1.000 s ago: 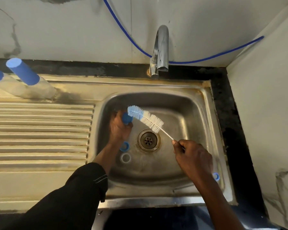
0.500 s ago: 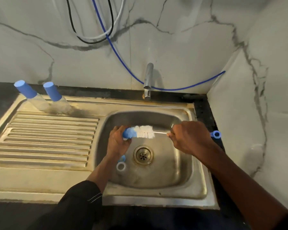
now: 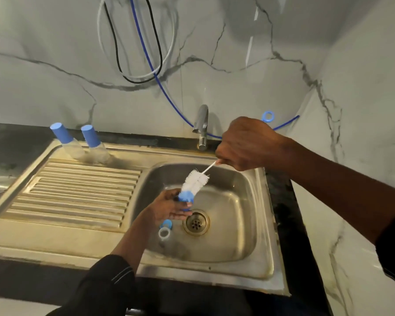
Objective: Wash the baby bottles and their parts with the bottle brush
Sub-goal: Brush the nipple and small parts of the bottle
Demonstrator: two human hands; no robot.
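Just left of the drain (image 3: 196,222), the left hand (image 3: 167,208) is holding a small blue bottle part (image 3: 185,200) in its fingers. The right hand (image 3: 246,144), up behind the drain, is gripping the bottle brush (image 3: 195,181) by its thin handle, and the brush tip is touching that part. A blue ring (image 3: 166,223) and a clear ring (image 3: 164,233) are lying left of the drain.

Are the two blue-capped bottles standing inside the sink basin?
No, the blue-capped bottles stand at the back of the drainboard, left of the sink basin.
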